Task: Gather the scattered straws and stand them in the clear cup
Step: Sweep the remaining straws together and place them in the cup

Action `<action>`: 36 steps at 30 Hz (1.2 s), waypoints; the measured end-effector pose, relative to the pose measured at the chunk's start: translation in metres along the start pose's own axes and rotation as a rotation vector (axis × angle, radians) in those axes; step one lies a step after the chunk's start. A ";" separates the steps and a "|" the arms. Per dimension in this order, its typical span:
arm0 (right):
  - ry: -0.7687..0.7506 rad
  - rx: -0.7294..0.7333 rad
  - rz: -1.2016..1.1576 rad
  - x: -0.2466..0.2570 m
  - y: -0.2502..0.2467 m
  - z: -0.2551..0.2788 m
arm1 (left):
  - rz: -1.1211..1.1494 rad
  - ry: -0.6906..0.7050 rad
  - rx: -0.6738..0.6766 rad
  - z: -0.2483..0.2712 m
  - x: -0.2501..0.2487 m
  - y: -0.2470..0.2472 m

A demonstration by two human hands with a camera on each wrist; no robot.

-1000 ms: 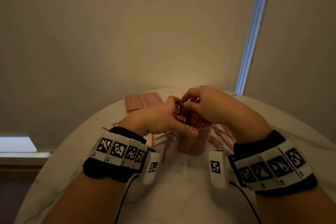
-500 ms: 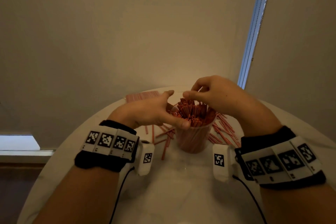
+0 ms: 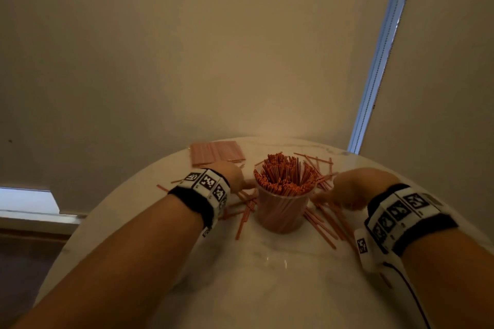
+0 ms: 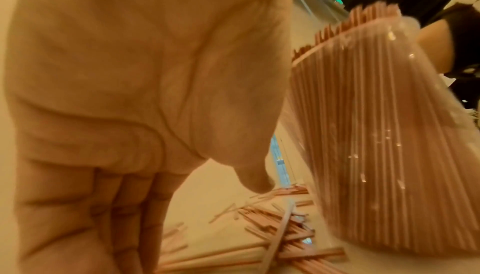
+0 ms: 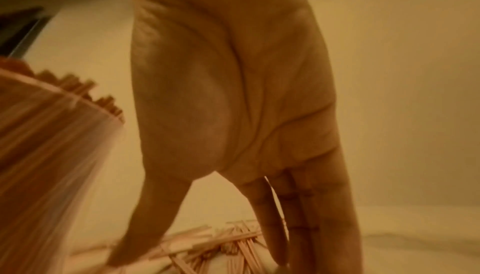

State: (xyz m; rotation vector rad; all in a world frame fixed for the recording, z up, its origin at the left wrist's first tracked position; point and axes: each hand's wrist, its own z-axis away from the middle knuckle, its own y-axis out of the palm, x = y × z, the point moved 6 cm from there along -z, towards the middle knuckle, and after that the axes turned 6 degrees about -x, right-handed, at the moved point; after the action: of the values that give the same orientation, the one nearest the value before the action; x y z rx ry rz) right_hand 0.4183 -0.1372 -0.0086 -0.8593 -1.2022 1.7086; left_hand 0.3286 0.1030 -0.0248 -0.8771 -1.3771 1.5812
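- Cup [image 3: 282, 211]: upright mid-table, packed with standing straws [image 3: 287, 173].
- Left hand [image 3: 235, 177] and right hand [image 3: 347, 189]: fingers extended, holding nothing, lowered either side of the cup over loose straws [image 3: 324, 224].
- Best approach, judged: rake strays parallel into a bundle before lifting; avoid nudging the cup.

Head view down over the table [image 3: 267, 288]; both wrist views close along palms, sharing the cup [image 4: 384, 144].
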 end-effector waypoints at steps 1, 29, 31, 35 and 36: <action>-0.003 -0.006 0.043 0.003 0.002 -0.003 | 0.005 0.028 0.003 -0.004 -0.007 0.002; 0.008 0.052 -0.282 0.007 0.014 0.066 | 0.969 -0.284 0.137 0.090 0.028 0.018; 0.020 0.010 -0.390 0.004 0.008 0.067 | 1.074 -0.338 0.112 0.094 0.033 0.018; -0.002 -0.080 -0.576 -0.003 -0.002 0.068 | 1.129 -0.340 -0.005 0.095 0.040 0.011; -0.011 -0.102 -0.610 -0.004 -0.006 0.069 | 1.149 -0.345 -0.027 0.094 0.041 0.010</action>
State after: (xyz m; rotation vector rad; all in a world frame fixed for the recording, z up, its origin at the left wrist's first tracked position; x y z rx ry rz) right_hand 0.3605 -0.1648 0.0180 -0.4673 -1.3918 1.1654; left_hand 0.2254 0.1024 -0.0195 -1.6286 -1.1340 2.6582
